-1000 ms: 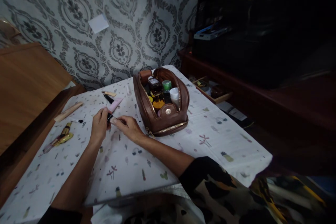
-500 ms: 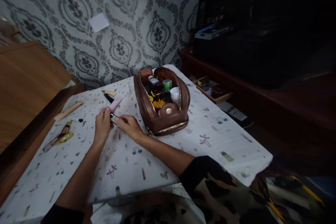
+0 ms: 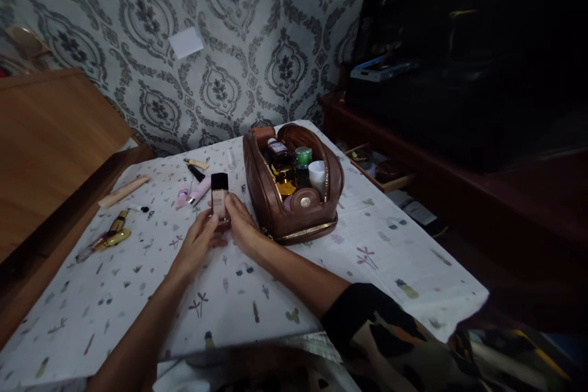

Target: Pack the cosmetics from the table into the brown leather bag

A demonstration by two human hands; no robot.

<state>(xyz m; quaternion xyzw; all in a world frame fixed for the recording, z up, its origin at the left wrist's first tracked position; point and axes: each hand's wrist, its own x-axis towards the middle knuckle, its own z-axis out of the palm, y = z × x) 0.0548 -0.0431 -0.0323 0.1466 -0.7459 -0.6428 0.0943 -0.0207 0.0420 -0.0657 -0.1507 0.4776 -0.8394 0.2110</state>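
A small square bottle of beige liquid with a black cap stands upright between my two hands. My left hand grips its lower left side, and my right hand holds it from the right. Just right of my right hand sits a brown leather bag, unzipped, with a white jar, a green-lidded jar and dark bottles inside. Behind the bottle, to the left, lie a pink tube and a black-capped tube.
On the patterned tablecloth, gold-coloured tubes and a long beige item lie at the left. A wooden panel borders that side. An open drawer is beyond the right edge.
The bottle has been turned upright, its black cap on top, and both hands have moved slightly right with it. The view has shifted a little, and the pink tube is now less covered.
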